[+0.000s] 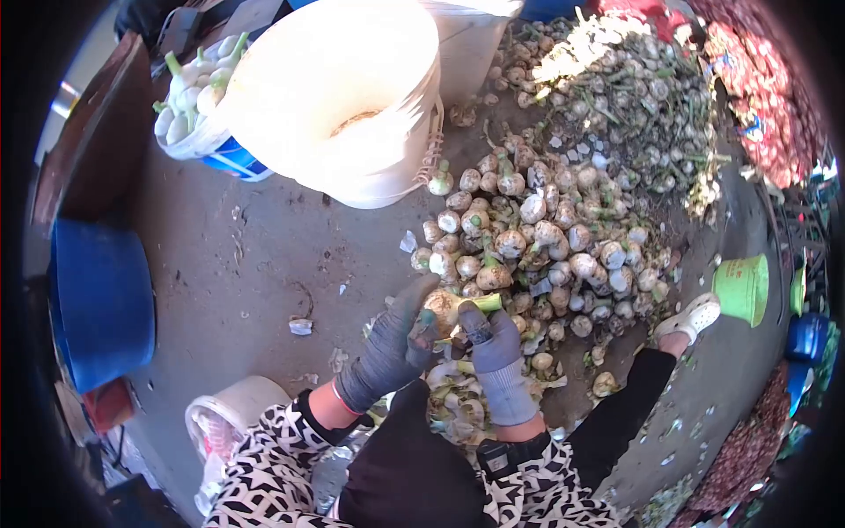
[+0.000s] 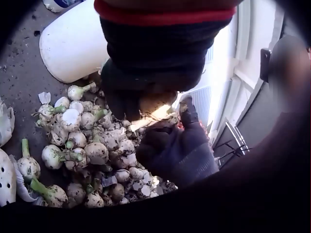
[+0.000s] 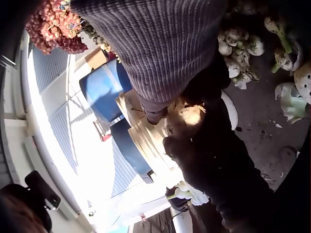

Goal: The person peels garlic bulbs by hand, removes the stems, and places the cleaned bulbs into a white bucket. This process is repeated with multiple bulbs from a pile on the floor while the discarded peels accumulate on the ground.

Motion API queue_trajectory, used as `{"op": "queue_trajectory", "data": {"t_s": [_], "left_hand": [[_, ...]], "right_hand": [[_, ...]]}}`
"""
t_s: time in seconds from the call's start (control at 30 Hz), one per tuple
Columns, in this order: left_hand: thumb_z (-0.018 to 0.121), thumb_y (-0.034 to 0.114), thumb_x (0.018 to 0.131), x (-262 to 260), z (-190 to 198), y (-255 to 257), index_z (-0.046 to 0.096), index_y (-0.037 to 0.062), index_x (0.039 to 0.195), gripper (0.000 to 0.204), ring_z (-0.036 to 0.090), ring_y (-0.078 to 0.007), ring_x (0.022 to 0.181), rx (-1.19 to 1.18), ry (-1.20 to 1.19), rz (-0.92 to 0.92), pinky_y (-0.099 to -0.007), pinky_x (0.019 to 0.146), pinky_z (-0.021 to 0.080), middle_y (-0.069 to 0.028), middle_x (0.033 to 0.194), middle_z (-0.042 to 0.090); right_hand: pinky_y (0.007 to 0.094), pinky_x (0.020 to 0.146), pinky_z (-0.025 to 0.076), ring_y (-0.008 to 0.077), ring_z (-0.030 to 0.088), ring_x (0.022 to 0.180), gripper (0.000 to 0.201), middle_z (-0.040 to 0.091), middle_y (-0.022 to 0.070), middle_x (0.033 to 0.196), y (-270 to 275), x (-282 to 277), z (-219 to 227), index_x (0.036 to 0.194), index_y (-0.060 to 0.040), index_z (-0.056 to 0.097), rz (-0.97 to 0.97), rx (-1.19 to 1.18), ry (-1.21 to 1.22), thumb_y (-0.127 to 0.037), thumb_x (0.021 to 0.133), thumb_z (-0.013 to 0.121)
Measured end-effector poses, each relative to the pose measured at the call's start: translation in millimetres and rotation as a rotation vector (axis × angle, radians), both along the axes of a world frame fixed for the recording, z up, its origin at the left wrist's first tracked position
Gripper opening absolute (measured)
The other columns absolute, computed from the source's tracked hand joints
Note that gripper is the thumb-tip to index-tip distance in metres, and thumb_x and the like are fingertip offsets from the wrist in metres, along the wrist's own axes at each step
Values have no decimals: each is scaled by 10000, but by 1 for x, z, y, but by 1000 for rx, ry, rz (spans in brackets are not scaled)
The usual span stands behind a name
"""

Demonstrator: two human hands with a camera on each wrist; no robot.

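Starting with the largest item, we identify the grey floor (image 1: 238, 286), which carries the tubs and the vegetables. On it we find the heap of bulbs (image 1: 572, 238), spread ahead of the person and toward the right of the head view; many bulbs bear soil and short green stalks. Next, we locate the red mesh sacks (image 1: 761, 106) at the far right, beyond the heap. We then note the white tub (image 1: 400, 167) just beside the heap on its left, and the blue tub (image 1: 101, 304) at the left edge. We find peeled bulbs (image 1: 189, 97) piled in a white-and-blue bucket (image 1: 242, 160) next to the white tub. We register the green bucket (image 1: 739, 290) on the right, near the person's white shoe (image 1: 695, 319). Below the hands we observe loose pale peelings (image 1: 458, 396).

For the grip, we record the gloved left hand (image 1: 392, 339) clamped around the held bulb (image 1: 440, 308). We record the gloved right hand (image 1: 502, 361) pinching the same bulb at its neck; some of its fingers are hidden. We locate this bulb between both hands, at the heap's near edge. Smallest, its green stem (image 1: 486, 302) points rightward past the right thumb.
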State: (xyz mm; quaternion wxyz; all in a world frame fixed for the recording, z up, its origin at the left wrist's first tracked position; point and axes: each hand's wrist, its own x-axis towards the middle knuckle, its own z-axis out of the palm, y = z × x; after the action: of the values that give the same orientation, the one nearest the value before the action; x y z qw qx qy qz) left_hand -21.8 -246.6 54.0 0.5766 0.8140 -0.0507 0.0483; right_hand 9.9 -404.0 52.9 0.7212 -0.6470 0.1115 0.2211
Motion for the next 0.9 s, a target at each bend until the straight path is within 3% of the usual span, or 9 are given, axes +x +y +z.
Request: {"op": "queue_trajectory", "data": {"t_s": [0.17, 0.4, 0.47, 0.5, 0.57, 0.67, 0.73, 0.8, 0.9], "left_hand": [[462, 332, 969, -4, -33, 7, 389, -11, 1345, 515, 589, -349, 1046, -412, 143, -24, -402, 914, 455, -227, 1156, 565], [549, 186, 885, 33, -120, 11, 467, 1, 1270, 434, 643, -307, 856, -104, 100, -327, -375, 685, 514, -175, 967, 624], [467, 317, 999, 47, -185, 5, 464, 33, 1291, 407, 605, -174, 943, -262, 371, -7, -298, 824, 499, -97, 1114, 615], [467, 263, 992, 55, -69, 3, 491, -16, 1253, 382, 626, -238, 855, -621, 670, 142, -320, 766, 496, -140, 968, 623], [479, 292, 989, 39, -22, 1, 501, -21, 1240, 401, 611, -234, 874, -651, 446, 26, -317, 790, 487, -142, 1003, 604], [563, 343, 948, 20, 4, -8, 496, -26, 1231, 470, 568, -227, 1012, -30, -67, -181, -325, 885, 464, -125, 1137, 533], [637, 356, 902, 17, -17, -4, 483, -14, 1240, 524, 539, -225, 1098, -80, 0, -273, -335, 932, 447, -98, 1218, 486], [693, 321, 865, 15, -17, -6, 477, 13, 1258, 544, 546, -208, 1083, -911, 427, -317, -339, 947, 434, -81, 1210, 511], [711, 295, 853, 15, -3, -5, 480, 38, 1273, 544, 542, -148, 1087, -851, 547, -308, -321, 965, 432, -59, 1217, 538]], "right_hand": [[225, 477, 436, 58, 532, 550, 161, 624, 3, 757, -23, 0, 2, 1017, -12, 646, 131, 76, 25, -134, 921, 604], [239, 627, 487, 114, 608, 762, 335, 649, 48, 956, -34, -18, -4, 1125, 42, 596, 376, 300, 119, -150, 859, 663], [271, 543, 486, 148, 616, 672, 419, 647, 85, 902, -33, -12, -21, 1206, 44, 512, 242, 940, 560, -174, 870, 632], [293, 433, 446, 169, 589, 560, 458, 634, 119, 866, -34, -7, -18, 1238, 45, 449, 208, 1050, 601, -186, 874, 602], [289, 402, 419, 163, 564, 522, 450, 629, 119, 847, -36, 0, -17, 1226, 47, 455, 168, 949, 490, -200, 878, 599], [269, 425, 419, 197, 582, 564, 484, 641, 155, 872, -39, -7, -29, 1219, 49, 477, 176, 782, 471, -266, 877, 609], [261, 421, 388, 165, 526, 504, 509, 614, 119, 747, -34, -17, -26, 1217, 38, 489, 320, 993, 584, -308, 862, 603], [272, 424, 381, 165, 494, 479, 515, 597, 109, 707, -34, -25, -8, 1202, 32, 503, 243, 978, 565, -338, 854, 589], [338, 447, 406, 224, 503, 502, 535, 593, 104, 708, -55, -30, 1, 1161, 20, 543, -88, 945, 566, -404, 835, 550]]}}
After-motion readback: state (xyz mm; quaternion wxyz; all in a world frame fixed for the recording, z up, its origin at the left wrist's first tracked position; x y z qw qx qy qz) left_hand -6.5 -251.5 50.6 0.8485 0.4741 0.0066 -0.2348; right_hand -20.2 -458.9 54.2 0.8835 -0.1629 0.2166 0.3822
